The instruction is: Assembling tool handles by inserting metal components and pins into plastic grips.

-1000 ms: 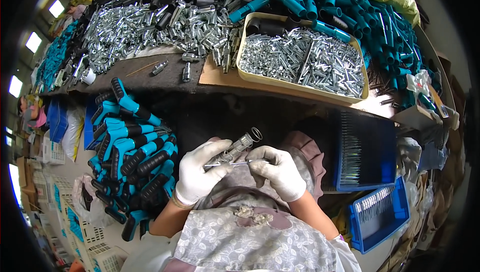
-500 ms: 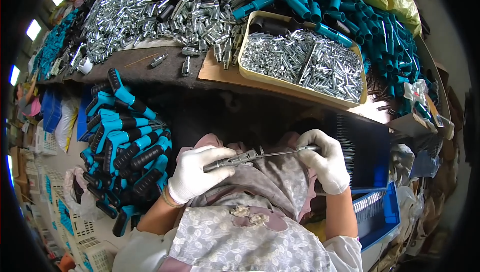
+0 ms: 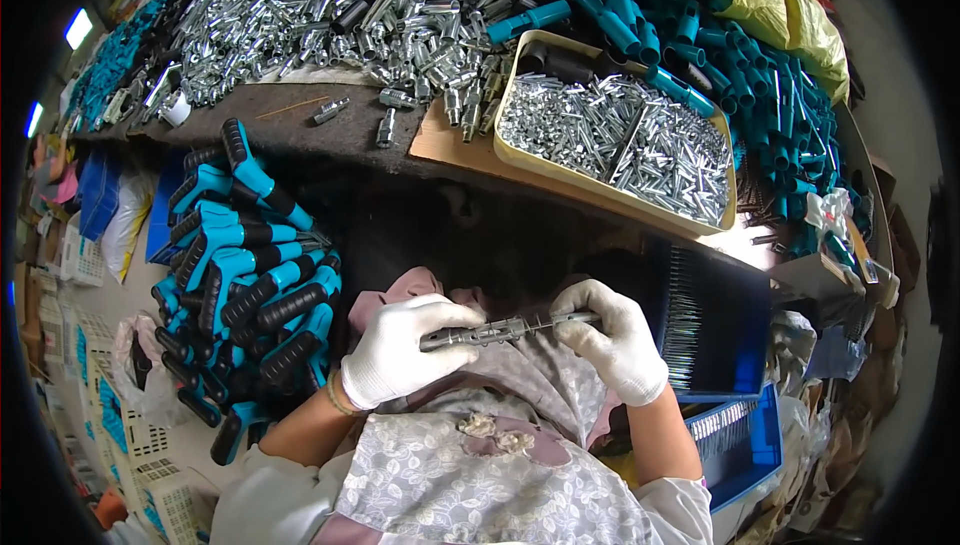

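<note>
Grey tool (image 3: 487, 333) ends hidden in gloves

gloved hand (image 3: 405, 360): 2 | metal shaft (image 3: 505, 329): 1 | parts tray (image 3: 510, 160): 1 | blue bins (image 3: 745, 445): 2

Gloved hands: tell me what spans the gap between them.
In the head view, a slim metal tool bridges it: left hand grips its thicker ridged end, right hand its thin shaft.
</note>
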